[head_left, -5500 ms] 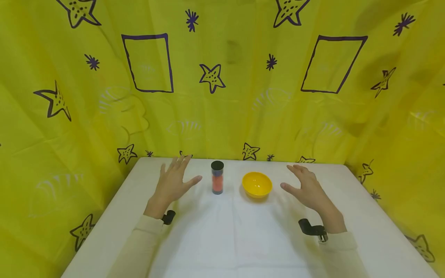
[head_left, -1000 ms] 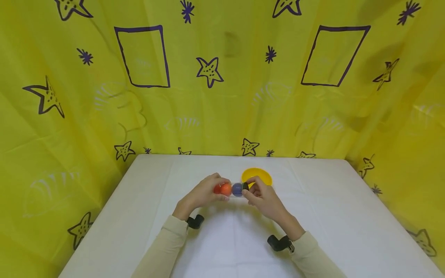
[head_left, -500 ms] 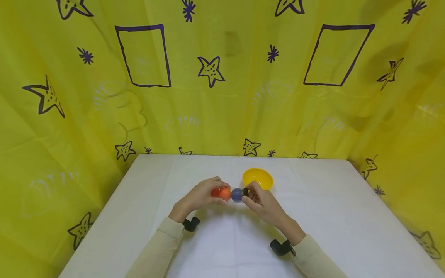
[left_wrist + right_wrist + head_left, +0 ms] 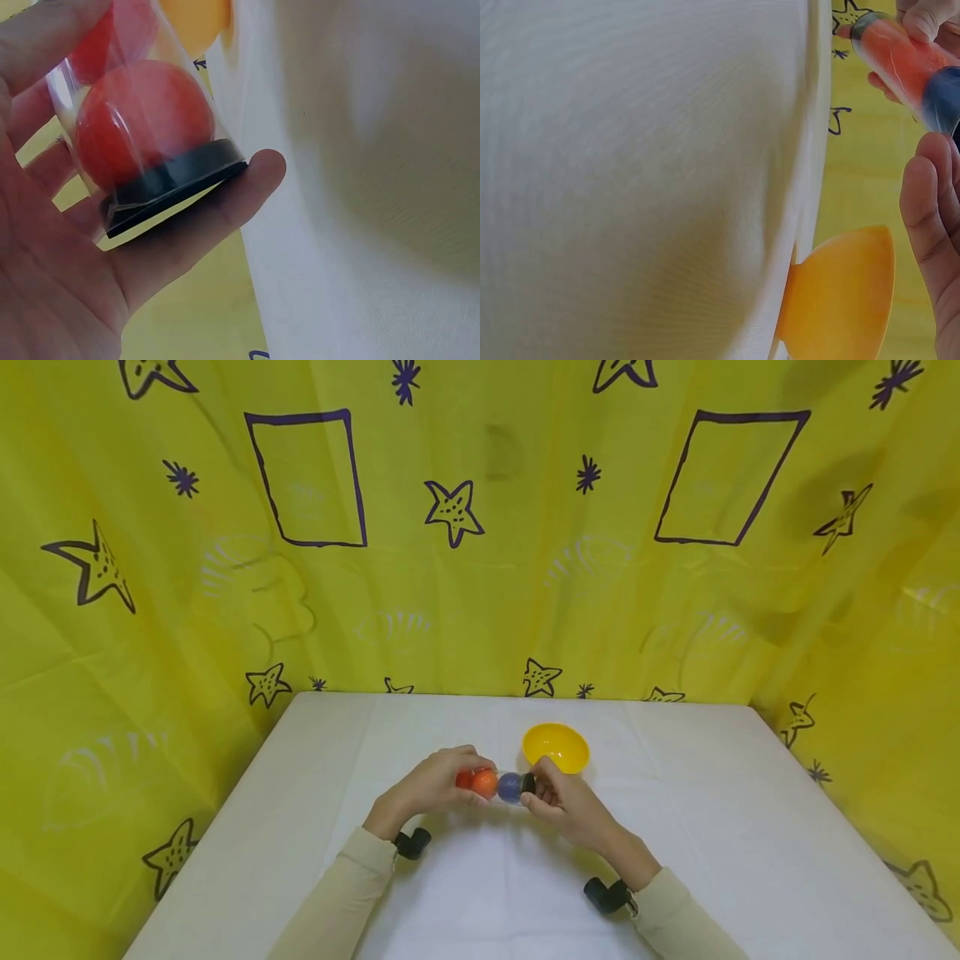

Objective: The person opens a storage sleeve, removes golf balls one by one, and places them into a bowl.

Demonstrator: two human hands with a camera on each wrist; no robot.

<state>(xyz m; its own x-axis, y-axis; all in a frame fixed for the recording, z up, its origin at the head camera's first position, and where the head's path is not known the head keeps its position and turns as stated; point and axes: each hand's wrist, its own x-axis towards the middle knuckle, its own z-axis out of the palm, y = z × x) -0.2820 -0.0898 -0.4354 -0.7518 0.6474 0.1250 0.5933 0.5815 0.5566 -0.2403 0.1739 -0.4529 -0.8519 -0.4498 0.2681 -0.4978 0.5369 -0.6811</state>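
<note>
A clear plastic tube (image 4: 498, 787) is held sideways above the table in the head view. Through its wall show orange-red balls (image 4: 484, 783) towards the left and a blue ball (image 4: 510, 787) towards the right. My left hand (image 4: 427, 787) grips the tube's left part, thumb on the near side and fingers on the far side. In the left wrist view a black end piece (image 4: 176, 176) closes that end below a red ball (image 4: 142, 124). The fingertips of my right hand (image 4: 573, 802) pinch the black cap (image 4: 528, 783) at the other end.
Just beyond my right hand stands a yellow bowl (image 4: 557, 743) on the white-covered table (image 4: 337, 760). A yellow curtain (image 4: 480, 610) with drawn stars hangs behind the table and along both sides. Black wrist cameras (image 4: 414, 843) sit under the wrists.
Earlier the tube stood upright on the table, both hands apart from it. Now both hands hold it sideways. Over the last second it has come slightly nearer to me; the bowl stays put.
</note>
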